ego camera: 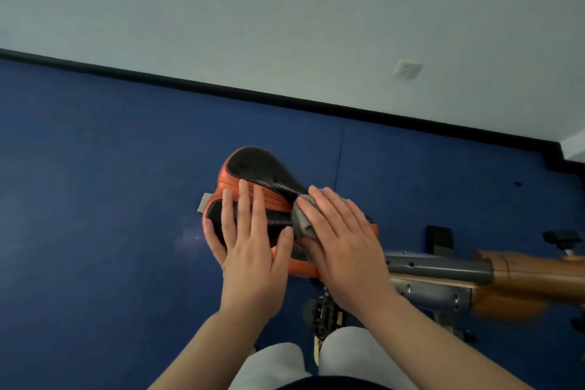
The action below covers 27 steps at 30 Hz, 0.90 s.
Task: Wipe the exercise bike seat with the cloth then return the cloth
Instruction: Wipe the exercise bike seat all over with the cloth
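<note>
The exercise bike seat [262,196], black perforated padding with orange edging, sits at the centre of the frame above the blue floor [95,184]. Its broad rear end points toward the upper left and its narrow nose runs toward the lower right, where it meets the grey seat post [437,266] and the orange frame [538,275] at the right edge.

The left hand [250,250] lies flat on the nearer lobe of the seat, fingers [245,209] spread and extended, palm down, gripping nothing; the thumb reaches toward the right hand.

The right hand [345,250] presses palm-down on the grey cloth [302,218], which is bunched on the seat's narrow middle part. The cloth lies beneath this hand's outstretched fingers [323,203]: its crumpled edge shows to the left of the index finger and thumb, and a small bit shows past the fingertips at the top. The fingers are laid flat over the cloth rather than curled around it, holding it against the seat.

A black pedal [319,310] shows below the hands, and pale trouser legs [345,355] fill the bottom centre. A white wall [285,9] with a socket [406,70] spans the upper frame.
</note>
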Motion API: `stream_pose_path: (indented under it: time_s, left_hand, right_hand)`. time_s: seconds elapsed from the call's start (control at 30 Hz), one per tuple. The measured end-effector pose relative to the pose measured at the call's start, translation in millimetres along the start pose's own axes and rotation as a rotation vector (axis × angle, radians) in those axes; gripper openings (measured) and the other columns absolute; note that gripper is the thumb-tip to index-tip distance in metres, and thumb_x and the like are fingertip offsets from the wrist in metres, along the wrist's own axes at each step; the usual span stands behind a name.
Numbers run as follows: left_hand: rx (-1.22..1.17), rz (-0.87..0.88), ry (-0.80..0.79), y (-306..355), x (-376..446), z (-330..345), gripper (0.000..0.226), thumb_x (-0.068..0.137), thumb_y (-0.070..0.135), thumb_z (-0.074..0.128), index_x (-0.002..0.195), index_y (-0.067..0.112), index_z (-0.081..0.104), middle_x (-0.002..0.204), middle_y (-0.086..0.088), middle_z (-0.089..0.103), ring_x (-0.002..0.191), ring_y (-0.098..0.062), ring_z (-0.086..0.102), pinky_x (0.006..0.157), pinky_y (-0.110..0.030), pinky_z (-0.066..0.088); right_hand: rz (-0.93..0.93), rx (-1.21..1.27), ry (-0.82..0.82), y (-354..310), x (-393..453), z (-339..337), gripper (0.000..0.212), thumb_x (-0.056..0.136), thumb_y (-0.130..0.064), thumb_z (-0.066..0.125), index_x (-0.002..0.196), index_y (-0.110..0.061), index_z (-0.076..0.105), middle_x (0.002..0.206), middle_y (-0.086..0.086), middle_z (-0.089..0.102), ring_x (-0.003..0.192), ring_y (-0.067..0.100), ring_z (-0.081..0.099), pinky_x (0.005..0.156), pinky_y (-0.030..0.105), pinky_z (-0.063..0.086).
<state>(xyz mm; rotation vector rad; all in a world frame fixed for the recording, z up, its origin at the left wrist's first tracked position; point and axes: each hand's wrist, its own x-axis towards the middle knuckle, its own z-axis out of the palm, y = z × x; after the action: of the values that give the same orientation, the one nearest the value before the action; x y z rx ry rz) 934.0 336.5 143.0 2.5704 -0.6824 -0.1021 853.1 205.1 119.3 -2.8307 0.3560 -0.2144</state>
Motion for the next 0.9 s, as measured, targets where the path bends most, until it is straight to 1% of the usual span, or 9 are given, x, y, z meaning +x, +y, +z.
stream_pose_path:
  time_s: [0.1,0.2,0.3,0.43,0.53,0.6,0.7,0.8,0.9]
  left_hand:
    - [0.021,-0.015,0.048,-0.2,4.6,-4.1,0.07,0.087,0.046,0.035,0.149,0.019,0.015,0.159,0.002,0.006,0.145,-0.011,-0.003,0.116,-0.045,-0.002]
    - [0.05,-0.047,0.107,-0.3,18.8,-7.0,0.068,0.087,0.044,0.034,0.147,0.018,0.018,0.158,0.001,0.014,0.145,-0.013,0.005,0.117,-0.037,0.0]
    - [0.086,-0.145,0.162,3.6,32.3,-3.3,0.065,0.089,0.044,0.03,0.147,0.016,0.021,0.156,-0.002,0.02,0.144,-0.017,0.014,0.117,-0.038,0.008]
    - [0.236,-0.197,0.182,7.2,34.2,4.4,0.065,0.091,0.046,0.031,0.146,0.012,0.026,0.154,-0.004,0.027,0.141,-0.019,0.024,0.115,-0.04,0.014]
    - [0.269,-0.208,0.179,6.1,34.1,6.4,0.065,0.091,0.047,0.03,0.146,0.012,0.026,0.154,-0.004,0.027,0.142,-0.019,0.023,0.116,-0.039,0.013]
    - [0.288,-0.212,0.175,6.1,34.8,6.7,0.066,0.091,0.047,0.031,0.146,0.011,0.025,0.154,-0.004,0.026,0.142,-0.019,0.022,0.116,-0.038,0.012]
    - [0.3,-0.228,0.164,7.3,34.5,7.0,0.065,0.091,0.045,0.031,0.146,0.011,0.024,0.155,-0.005,0.025,0.142,-0.02,0.022,0.116,-0.038,0.011]
    - [0.305,-0.228,0.143,7.4,32.2,6.1,0.065,0.092,0.044,0.031,0.147,0.011,0.023,0.155,-0.005,0.025,0.142,-0.021,0.023,0.116,-0.039,0.012]
    - [0.303,-0.218,0.139,5.9,31.8,5.8,0.065,0.092,0.044,0.033,0.146,0.01,0.025,0.154,-0.005,0.026,0.141,-0.021,0.026,0.116,-0.039,0.013]
  right_hand:
    - [0.047,0.058,-0.01,16.1,-13.2,-2.2,0.051,0.101,-0.04,0.032,0.15,-0.028,0.024,0.159,-0.007,0.024,0.148,0.012,0.016,0.118,0.04,0.021]
    - [0.101,0.133,0.011,6.9,-2.0,-1.7,0.05,0.101,-0.045,0.023,0.148,-0.028,0.03,0.156,-0.008,0.03,0.147,0.012,0.021,0.118,0.04,0.02]
    - [0.049,0.113,-0.04,0.7,13.4,-7.0,0.05,0.1,-0.043,0.03,0.148,-0.027,0.029,0.156,-0.007,0.031,0.146,0.012,0.024,0.118,0.036,0.019]
    - [-0.067,0.116,-0.138,19.2,6.4,-17.8,0.055,0.1,-0.051,0.015,0.151,-0.031,0.018,0.16,-0.011,0.02,0.148,0.008,0.014,0.118,0.031,0.014]
    - [-0.042,0.198,-0.128,26.4,-0.3,-20.6,0.057,0.1,-0.054,0.012,0.151,-0.031,0.02,0.159,-0.013,0.021,0.148,0.006,0.013,0.118,0.032,0.018]
    - [-0.007,0.241,-0.106,21.7,9.5,-19.3,0.053,0.1,-0.05,0.021,0.149,-0.03,0.024,0.157,-0.012,0.027,0.146,0.006,0.02,0.117,0.033,0.024]
    - [0.065,0.3,-0.071,11.3,40.2,-19.1,0.05,0.098,-0.046,0.032,0.145,-0.028,0.03,0.146,-0.011,0.045,0.132,0.007,0.044,0.106,0.027,0.039]
    - [0.045,0.308,-0.107,15.5,45.7,-22.2,0.05,0.098,-0.047,0.031,0.145,-0.03,0.03,0.138,-0.019,0.049,0.118,0.002,0.053,0.086,0.01,0.034]
    - [0.095,0.388,-0.117,24.4,22.3,-30.1,0.046,0.099,-0.045,0.032,0.144,-0.034,0.028,0.129,-0.026,0.045,0.118,-0.003,0.049,0.091,0.01,0.033]
